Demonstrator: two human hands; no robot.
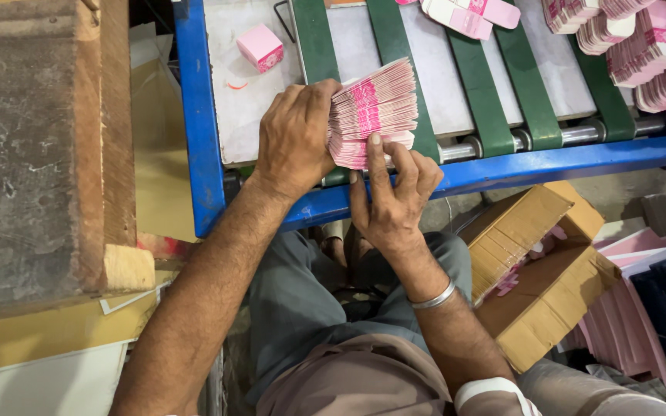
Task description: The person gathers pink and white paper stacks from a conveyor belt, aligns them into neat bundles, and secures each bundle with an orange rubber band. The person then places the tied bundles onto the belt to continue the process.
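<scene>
My left hand grips the left side of a thick stack of flat pink and white carton blanks, held on edge over the near end of a blue-framed conveyor table. At the stack's near side, my right hand presses against it with the index finger raised along the blanks. A silver bangle sits on my right wrist.
Green belts run along the conveyor. More pink blanks lie shingled at the far right. One folded pink box stands on the grey plate. An open cardboard box sits lower right, and a worn wooden bench lies left.
</scene>
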